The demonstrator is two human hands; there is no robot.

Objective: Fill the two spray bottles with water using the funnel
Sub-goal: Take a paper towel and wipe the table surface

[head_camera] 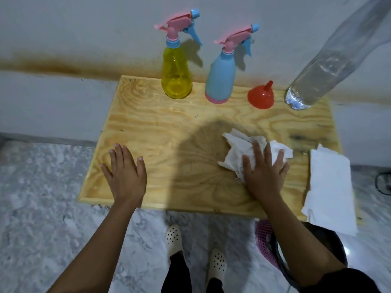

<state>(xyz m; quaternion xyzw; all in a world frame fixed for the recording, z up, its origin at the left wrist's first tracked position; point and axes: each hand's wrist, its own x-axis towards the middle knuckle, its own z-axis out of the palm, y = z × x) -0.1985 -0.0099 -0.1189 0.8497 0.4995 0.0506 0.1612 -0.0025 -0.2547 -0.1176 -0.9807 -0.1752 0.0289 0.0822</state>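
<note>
The left hand (124,172) lies flat with fingers spread on the wooden desk (148,123), holding nothing, well to the left of the funnel (261,96). At the desk's far edge the yellow spray bottle (176,60) stands upright, the blue spray bottle (222,72) just beside it, between it and the funnel. The red funnel rests mouth down, spout up. Nearer than the funnel, the right hand (264,172) presses open-fingered on a crumpled paper towel (237,149). Right of the funnel stands a clear water bottle (321,72); folded paper towels (330,187) lie at the desk's right edge.
</note>
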